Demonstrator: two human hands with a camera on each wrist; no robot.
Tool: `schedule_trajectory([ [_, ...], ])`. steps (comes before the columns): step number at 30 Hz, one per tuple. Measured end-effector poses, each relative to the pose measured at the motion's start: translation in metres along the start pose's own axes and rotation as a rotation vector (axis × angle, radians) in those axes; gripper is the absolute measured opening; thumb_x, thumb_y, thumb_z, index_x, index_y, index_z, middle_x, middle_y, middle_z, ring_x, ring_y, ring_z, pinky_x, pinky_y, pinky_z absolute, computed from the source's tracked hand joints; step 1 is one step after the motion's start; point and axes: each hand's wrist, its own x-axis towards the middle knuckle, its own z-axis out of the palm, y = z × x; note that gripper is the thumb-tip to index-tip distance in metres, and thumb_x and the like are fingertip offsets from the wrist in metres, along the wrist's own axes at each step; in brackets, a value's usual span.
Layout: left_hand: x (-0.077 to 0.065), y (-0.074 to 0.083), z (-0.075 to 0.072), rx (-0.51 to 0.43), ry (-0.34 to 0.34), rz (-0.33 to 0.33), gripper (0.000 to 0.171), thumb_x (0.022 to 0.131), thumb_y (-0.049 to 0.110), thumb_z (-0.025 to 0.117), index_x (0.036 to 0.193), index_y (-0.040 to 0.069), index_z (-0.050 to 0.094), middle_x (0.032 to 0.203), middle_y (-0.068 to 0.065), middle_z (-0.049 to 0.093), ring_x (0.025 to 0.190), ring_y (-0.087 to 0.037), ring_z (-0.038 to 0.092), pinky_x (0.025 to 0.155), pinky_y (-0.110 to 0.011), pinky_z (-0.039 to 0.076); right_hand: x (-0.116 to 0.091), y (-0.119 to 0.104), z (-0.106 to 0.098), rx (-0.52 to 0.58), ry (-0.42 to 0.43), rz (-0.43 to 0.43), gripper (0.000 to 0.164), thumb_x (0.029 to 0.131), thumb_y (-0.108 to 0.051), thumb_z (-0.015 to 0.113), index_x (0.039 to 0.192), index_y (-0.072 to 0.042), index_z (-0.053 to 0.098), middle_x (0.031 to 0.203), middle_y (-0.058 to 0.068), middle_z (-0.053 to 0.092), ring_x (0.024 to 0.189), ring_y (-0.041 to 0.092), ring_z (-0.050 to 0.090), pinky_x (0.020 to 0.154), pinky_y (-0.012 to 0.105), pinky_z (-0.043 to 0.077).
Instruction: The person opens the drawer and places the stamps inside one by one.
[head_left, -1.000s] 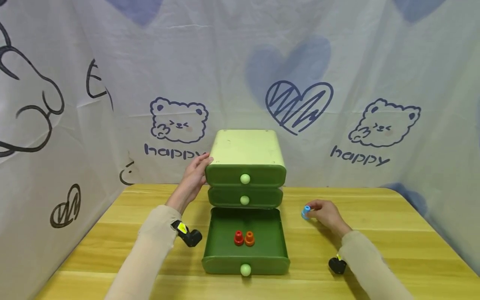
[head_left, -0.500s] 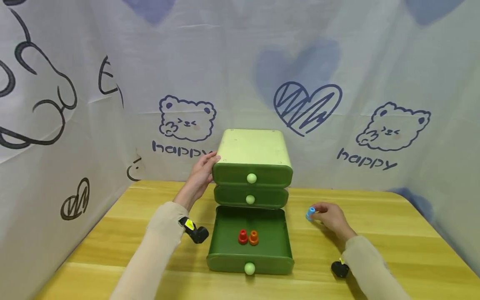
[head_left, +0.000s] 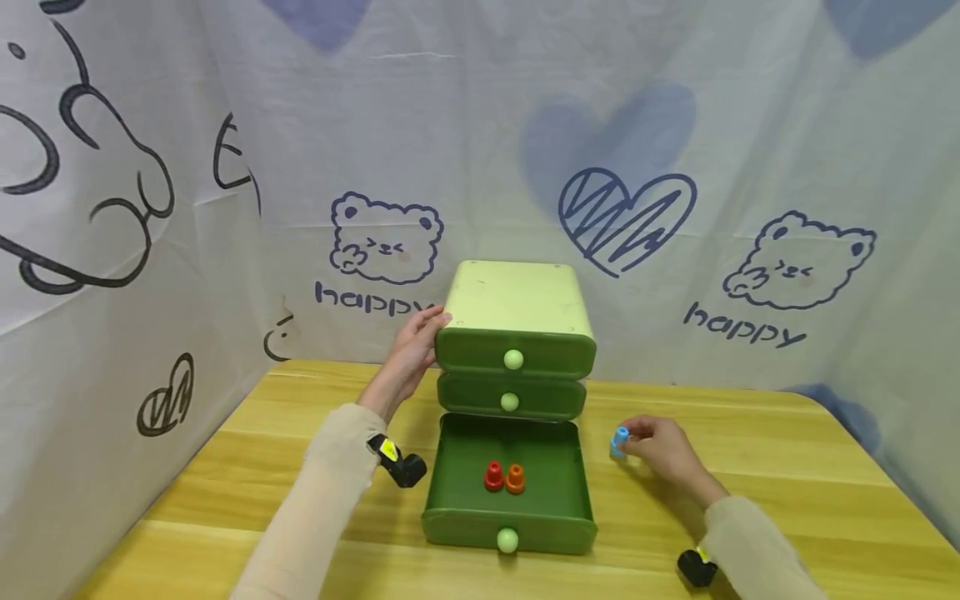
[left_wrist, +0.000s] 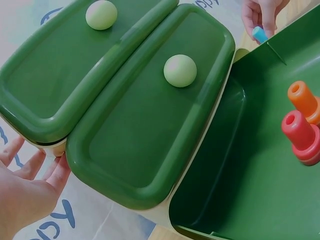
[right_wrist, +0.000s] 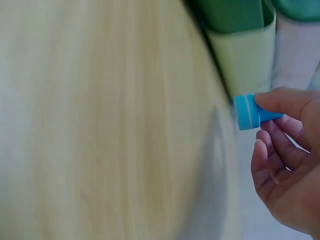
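Note:
A small blue stepped peg (head_left: 619,442) is pinched between thumb and fingers of my right hand (head_left: 663,454), to the right of the green drawer unit (head_left: 517,300). In the right wrist view the blue peg (right_wrist: 247,112) lies sideways, its wide end pointing away from the hand (right_wrist: 295,155). My left hand (head_left: 412,350) rests against the unit's upper left side; its fingers (left_wrist: 59,172) touch the casing with nothing in them. The bottom drawer (head_left: 510,532) is pulled out. Inside it a red peg (head_left: 493,477) and an orange peg (head_left: 515,479) stand upright side by side.
Two upper drawers with round pale knobs (head_left: 513,359) are closed. The unit stands on a wooden table (head_left: 750,467), and a white printed cloth (head_left: 495,125) hangs behind and at both sides. The drawer's rim lies just left of the right hand.
My right hand has moved slightly left and nearer to me with the blue peg, closer to the drawer. The left hand keeps its place on the unit; the head view has shifted a little.

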Motion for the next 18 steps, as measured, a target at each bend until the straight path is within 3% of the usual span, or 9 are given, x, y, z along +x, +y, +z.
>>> schedule_trajectory([
  [4, 0.0, 0.0, 0.002, -0.001, 0.013, -0.01, 0.058, 0.096, 0.026, 0.056, 0.146, 0.006, 0.037, 0.144, -0.014, 0.037, 0.123, -0.028, 0.044, 0.102, -0.038, 0.043, -0.007, -0.014, 0.002, -0.005, -0.006, -0.069, 0.017, 0.085, -0.008, 0.073, 0.099, 0.002, 0.07, 0.09, 0.005, 0.068, 0.086, 0.022, 0.06, 0.076, 0.035, 0.051],
  [11, -0.001, 0.0, 0.002, -0.003, 0.015, -0.023, 0.056, 0.096, 0.026, 0.057, 0.146, 0.007, 0.038, 0.143, -0.013, 0.04, 0.124, -0.027, 0.045, 0.102, -0.037, 0.043, -0.014, -0.031, 0.006, 0.018, -0.027, -0.065, 0.019, 0.083, -0.006, 0.074, 0.1, 0.002, 0.07, 0.087, 0.003, 0.068, 0.083, 0.018, 0.06, 0.074, 0.033, 0.051],
  [18, 0.001, 0.0, 0.002, -0.003, 0.02, -0.016, 0.056, 0.095, 0.027, 0.057, 0.145, 0.008, 0.039, 0.142, -0.013, 0.041, 0.122, -0.027, 0.046, 0.101, -0.037, 0.044, -0.02, -0.042, 0.006, 0.019, -0.042, -0.123, 0.02, 0.083, -0.008, 0.075, 0.1, 0.002, 0.07, 0.087, 0.003, 0.069, 0.082, 0.019, 0.062, 0.077, 0.035, 0.051],
])
